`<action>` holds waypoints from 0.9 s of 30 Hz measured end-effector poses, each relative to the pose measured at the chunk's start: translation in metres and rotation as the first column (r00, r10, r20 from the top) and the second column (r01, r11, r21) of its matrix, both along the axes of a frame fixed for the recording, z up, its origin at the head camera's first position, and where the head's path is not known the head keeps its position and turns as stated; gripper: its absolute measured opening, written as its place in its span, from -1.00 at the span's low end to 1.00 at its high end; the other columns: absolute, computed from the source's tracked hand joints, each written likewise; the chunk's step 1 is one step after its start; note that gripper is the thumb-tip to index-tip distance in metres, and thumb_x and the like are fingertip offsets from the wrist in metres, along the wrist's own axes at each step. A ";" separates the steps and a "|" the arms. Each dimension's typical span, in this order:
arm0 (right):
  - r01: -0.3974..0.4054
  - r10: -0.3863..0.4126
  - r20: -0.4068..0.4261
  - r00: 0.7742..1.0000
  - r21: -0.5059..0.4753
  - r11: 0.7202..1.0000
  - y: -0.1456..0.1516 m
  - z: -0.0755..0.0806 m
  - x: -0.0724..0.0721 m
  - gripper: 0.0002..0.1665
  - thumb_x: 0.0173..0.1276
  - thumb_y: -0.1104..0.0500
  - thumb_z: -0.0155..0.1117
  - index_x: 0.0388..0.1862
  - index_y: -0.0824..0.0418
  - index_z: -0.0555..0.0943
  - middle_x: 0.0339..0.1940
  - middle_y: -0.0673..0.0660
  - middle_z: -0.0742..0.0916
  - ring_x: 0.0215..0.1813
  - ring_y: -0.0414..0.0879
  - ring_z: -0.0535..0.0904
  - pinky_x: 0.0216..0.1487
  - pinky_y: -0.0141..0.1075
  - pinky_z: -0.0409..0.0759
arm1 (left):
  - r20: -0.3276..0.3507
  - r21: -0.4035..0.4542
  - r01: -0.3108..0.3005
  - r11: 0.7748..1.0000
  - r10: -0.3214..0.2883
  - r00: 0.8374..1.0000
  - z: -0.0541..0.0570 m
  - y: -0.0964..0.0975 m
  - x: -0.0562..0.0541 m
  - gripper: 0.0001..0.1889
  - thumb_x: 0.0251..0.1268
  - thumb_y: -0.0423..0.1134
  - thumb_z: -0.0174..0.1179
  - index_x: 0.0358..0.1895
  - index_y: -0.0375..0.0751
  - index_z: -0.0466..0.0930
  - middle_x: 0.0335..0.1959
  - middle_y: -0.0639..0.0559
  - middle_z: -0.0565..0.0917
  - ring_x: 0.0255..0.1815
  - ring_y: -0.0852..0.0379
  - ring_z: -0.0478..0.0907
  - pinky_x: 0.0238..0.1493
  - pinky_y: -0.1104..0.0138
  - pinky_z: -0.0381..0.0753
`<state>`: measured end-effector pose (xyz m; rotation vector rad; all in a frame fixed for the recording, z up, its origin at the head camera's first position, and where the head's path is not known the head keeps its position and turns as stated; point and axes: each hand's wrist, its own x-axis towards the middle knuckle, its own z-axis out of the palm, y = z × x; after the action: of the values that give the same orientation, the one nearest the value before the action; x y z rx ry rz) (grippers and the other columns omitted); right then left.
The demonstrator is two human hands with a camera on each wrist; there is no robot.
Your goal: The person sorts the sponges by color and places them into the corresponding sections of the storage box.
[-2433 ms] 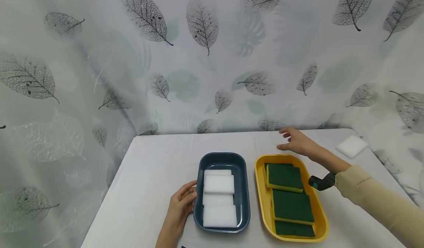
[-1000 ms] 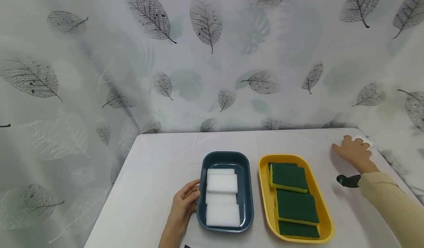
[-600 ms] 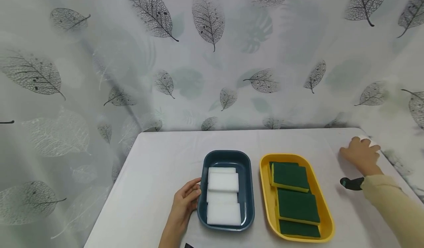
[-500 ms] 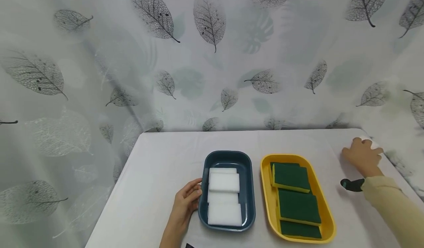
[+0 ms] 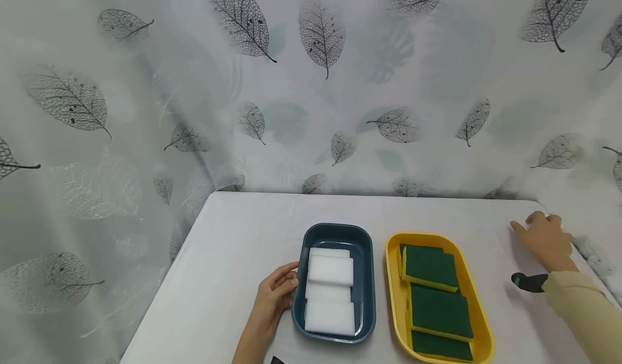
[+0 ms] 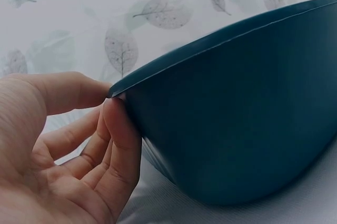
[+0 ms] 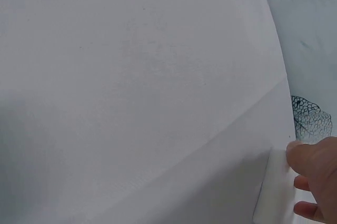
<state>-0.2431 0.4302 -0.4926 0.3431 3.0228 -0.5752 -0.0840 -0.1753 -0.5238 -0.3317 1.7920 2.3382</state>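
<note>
In the head view, my left hand (image 5: 274, 299) is at the left side of a dark blue tray (image 5: 366, 277). The left wrist view shows its thumb and forefinger pinching the tray's rim (image 6: 174, 58). Several white sponges (image 5: 330, 318) lie overlapping inside the tray. My right hand (image 5: 546, 241) is at the table's far right, fingers curled down over a white sponge (image 7: 274, 187). In the right wrist view the thumb meets one end of that sponge and fingertips lie along its side. From the head view, the hand hides this sponge.
A yellow tray (image 5: 394, 299) stands right of the blue one, holding several green-and-yellow sponges (image 5: 439, 315). White cloth covers the table (image 5: 218, 277). A leaf-patterned curtain (image 5: 291, 83) hangs behind and on both sides.
My right hand has gone from above the yellow tray's far end to the white sponge at the far right, and its fingers have closed down there. My left hand stays on the blue tray.
</note>
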 end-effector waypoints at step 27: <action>-0.045 0.041 -0.038 0.998 -0.111 0.993 -0.031 0.012 -0.002 0.07 0.34 0.13 0.19 0.43 0.84 -0.13 0.14 0.83 0.26 0.05 0.62 0.32 0.11 0.49 0.47 | -0.028 -0.008 -0.005 1.000 0.005 1.000 0.004 0.001 0.003 -0.44 0.34 -0.33 0.32 0.39 -0.35 0.50 -0.11 0.06 0.63 -0.29 0.24 0.54 -0.34 0.41 0.62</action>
<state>-0.2450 0.3993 -0.4809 0.2642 3.0067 -0.7513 -0.0805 -0.1744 -0.5203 -0.3069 1.8159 2.3508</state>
